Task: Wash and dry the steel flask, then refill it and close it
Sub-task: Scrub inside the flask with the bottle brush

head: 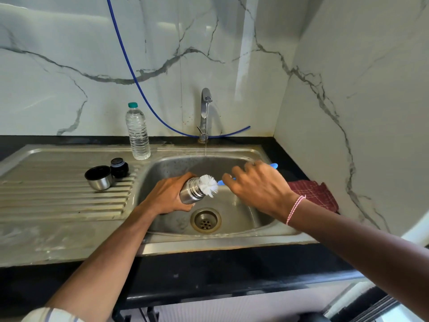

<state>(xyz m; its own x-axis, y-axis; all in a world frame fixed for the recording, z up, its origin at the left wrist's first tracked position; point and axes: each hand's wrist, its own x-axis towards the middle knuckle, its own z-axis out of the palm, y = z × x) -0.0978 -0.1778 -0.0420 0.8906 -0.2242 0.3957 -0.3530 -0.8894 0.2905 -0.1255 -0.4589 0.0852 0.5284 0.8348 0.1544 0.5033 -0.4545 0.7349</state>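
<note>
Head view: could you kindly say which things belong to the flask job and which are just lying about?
In the job: steel flask, bottle brush, running tap, stopper, cup lid; likely water bottle, red cloth.
Lying about: blue hose.

Blue hose point(134, 77) across veined marble wall point(69, 31), above black countertop point(232, 263).

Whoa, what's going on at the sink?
A person is washing a steel flask over the sink. The left hand grips the flask, tipped sideways, and the right hand holds a bottle brush with its white bristles at the flask's mouth. The tap is running a thin stream. A steel cup and a black stopper sit on the drainboard, near a water bottle. A red cloth lies right of the sink.
</note>
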